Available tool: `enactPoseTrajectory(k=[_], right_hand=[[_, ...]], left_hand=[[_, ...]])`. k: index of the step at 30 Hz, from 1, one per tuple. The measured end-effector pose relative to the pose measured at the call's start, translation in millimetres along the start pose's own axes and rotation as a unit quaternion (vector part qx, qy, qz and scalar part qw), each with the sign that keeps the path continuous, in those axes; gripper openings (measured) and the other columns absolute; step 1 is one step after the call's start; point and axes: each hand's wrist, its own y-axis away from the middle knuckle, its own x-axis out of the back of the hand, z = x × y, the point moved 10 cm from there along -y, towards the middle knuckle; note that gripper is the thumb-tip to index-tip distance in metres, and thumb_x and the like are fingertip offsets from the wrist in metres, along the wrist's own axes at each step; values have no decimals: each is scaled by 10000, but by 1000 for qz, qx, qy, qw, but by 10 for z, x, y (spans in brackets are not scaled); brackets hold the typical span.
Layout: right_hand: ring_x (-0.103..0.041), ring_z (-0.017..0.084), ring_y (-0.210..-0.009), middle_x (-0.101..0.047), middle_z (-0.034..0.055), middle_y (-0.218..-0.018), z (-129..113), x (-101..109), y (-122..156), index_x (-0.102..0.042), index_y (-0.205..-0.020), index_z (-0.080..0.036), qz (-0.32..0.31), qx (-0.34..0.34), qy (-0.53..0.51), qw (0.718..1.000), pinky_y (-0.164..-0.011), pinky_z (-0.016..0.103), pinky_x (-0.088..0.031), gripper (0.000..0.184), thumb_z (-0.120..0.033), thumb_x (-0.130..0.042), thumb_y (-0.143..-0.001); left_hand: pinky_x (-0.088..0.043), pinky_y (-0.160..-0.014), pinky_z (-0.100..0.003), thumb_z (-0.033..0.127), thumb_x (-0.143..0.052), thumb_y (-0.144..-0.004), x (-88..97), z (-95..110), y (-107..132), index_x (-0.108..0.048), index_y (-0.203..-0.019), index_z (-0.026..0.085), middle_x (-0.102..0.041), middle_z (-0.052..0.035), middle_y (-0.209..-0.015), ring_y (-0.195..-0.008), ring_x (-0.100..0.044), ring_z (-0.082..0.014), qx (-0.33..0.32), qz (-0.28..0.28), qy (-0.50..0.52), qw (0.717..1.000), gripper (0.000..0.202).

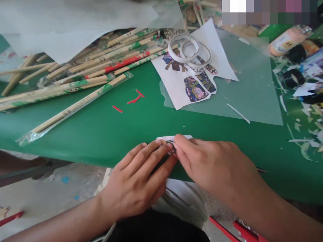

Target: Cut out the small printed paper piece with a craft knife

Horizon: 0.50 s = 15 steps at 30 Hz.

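Both hands meet at the near edge of the green table, over a small piece of white paper (186, 137) whose far edge shows beyond the fingers. My left hand (138, 178) presses a small dark patterned cutout (171, 145) between its fingertips and thumb, at the paper. Close against it, my right hand (212, 161) is closed in a pinch at the cutout's right side. Whatever lies between the right fingertips is mostly hidden. A thin dark stick-like end (261, 170) shows beyond the right wrist; I cannot tell whether the hand holds it.
Wrapped chopsticks (83, 104) lie across the left of the green table (141, 124). Red strips (117, 109) are nearby. Two white tape rolls (183, 60) rest on a printed sheet (176, 97), over a translucent sheet (252, 97). Bottles (287, 42) and paper scraps crowd the right.
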Motion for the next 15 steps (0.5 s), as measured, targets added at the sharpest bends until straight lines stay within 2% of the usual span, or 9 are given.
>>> enactPoseTrajectory(k=[10,15], right_hand=[[-486,148,-335,-513,-54,-502,-24,23,20,-493,-765,-231,18,1,7,1000,-416,277,-140,146,-159,-502,-892],[-494,158,-332,-509,-53,-490,-7,23,32,-501,-766,-232,18,-8,7,1000,-417,277,-144,138,-160,-509,-883]], left_hand=[[-394,-1093,-345,226,-545,-931,14,9,-12,-613,-1275,126,-655,-42,-1316,-1244,-579,-207,-3,15,-2,1000,365],[-429,-1035,-366,230,-526,-938,1,-2,-28,-618,-1277,142,-647,-83,-1322,-1225,-592,-228,-4,8,-16,1000,362]])
